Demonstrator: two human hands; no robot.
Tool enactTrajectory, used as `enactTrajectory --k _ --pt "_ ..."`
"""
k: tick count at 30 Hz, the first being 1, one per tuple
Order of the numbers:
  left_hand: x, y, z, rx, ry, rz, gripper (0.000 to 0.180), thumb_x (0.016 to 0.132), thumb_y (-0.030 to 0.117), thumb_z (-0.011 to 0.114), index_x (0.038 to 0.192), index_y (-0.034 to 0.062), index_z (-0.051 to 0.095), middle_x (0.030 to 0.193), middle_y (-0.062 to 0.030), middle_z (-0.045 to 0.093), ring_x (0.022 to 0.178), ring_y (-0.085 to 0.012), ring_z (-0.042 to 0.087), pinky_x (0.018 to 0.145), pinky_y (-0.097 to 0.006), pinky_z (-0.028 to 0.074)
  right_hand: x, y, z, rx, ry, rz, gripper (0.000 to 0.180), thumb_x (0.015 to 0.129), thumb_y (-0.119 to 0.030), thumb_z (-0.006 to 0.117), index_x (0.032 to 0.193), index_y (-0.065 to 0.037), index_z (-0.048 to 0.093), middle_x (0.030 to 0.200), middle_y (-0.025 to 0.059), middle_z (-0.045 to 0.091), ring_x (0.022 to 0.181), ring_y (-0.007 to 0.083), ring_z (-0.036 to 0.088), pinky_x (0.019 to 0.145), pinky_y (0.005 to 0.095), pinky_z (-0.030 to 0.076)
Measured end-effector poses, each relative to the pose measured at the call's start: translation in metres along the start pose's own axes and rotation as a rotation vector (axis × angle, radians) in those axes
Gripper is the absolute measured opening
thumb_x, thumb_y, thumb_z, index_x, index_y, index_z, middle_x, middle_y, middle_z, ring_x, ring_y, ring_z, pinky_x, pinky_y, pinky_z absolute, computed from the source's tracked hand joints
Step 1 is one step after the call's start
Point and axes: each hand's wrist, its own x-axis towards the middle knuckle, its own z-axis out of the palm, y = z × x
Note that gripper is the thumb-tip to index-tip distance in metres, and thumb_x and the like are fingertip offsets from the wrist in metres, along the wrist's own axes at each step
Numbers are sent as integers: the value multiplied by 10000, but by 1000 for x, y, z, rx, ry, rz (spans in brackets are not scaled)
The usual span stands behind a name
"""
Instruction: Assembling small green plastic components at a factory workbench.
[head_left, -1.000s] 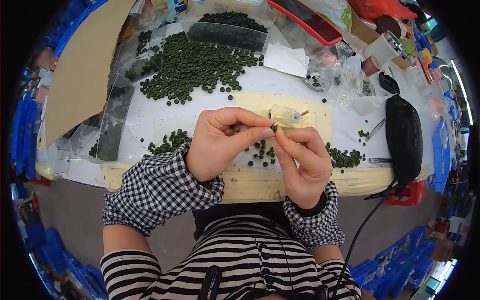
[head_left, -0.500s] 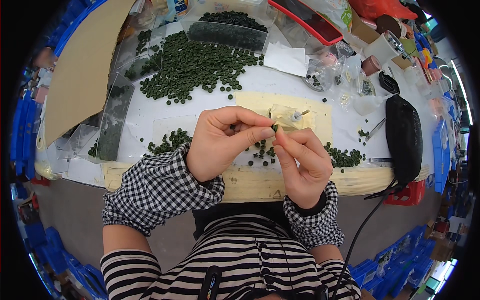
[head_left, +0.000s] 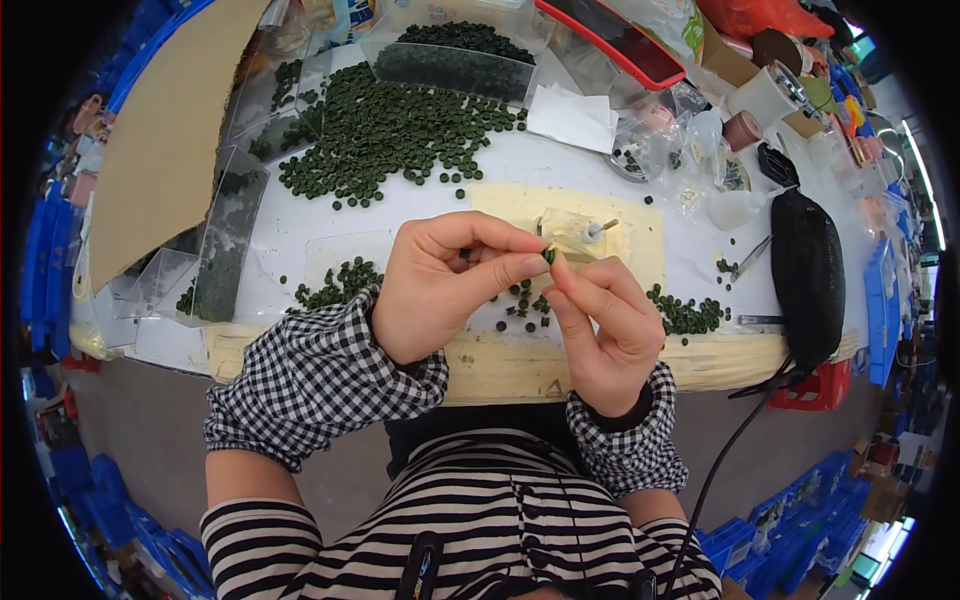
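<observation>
Above the table's front edge, the thumb and forefinger of my left hand (head_left: 445, 275) pinch a small dark green disc (head_left: 549, 256). My right hand (head_left: 610, 315) meets it from the other side, fingers curled and a fingertip against the disc. Fingers partly hide the piece. Under and between the hands lie several loose green discs (head_left: 515, 326). Just beyond them, a pale block (head_left: 570, 232) carries a white collar with a brass-coloured pin (head_left: 604, 229) sticking up at a slant.
A big heap of green discs (head_left: 380, 130) spreads across the far left, beside clear plastic bins (head_left: 232, 230) and a cardboard sheet (head_left: 160, 130). Smaller piles (head_left: 690, 314) flank my hands. Rightward are a black pouch (head_left: 806, 270), tweezers (head_left: 750, 260), and a red-cased phone (head_left: 615, 40) farther back.
Both hands and the disc stay almost exactly in place; no clear difference shows on the table.
</observation>
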Motion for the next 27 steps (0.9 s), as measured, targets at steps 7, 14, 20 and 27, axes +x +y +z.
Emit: enactTrajectory --k 7,14,20,27 --pt "1 0 0 -7 -4 -2 131 824 -33 641 955 -24 637 918 -92 664 836 -108 625 760 -216 509 0 0 0 -5 4 8 338 731 70 690 1057 -20 678 774 63 594 655 147 526 567 236 418" --pt "0 1 2 -11 -15 5 136 826 -31 640 962 -25 632 916 -90 664 836 -105 623 761 -216 509 -1 1 1 -14 29 -16 344 737 72 686 1065 -31 678 786 55 589 669 141 531 570 230 423" --pt "1 0 1 3 -13 13 147 825 -36 638 971 -27 635 931 -95 666 852 -117 629 766 -221 514 -2 1 2 -2 47 -12 344 740 73 684 1067 -33 678 811 61 592 687 142 542 591 224 440" --pt "0 2 2 61 -3 30 161 823 -52 628 983 -39 643 951 -115 666 877 -139 636 787 -235 517 0 1 2 -28 55 -22 338 744 67 683 1066 -37 679 840 69 611 708 146 551 602 228 448"
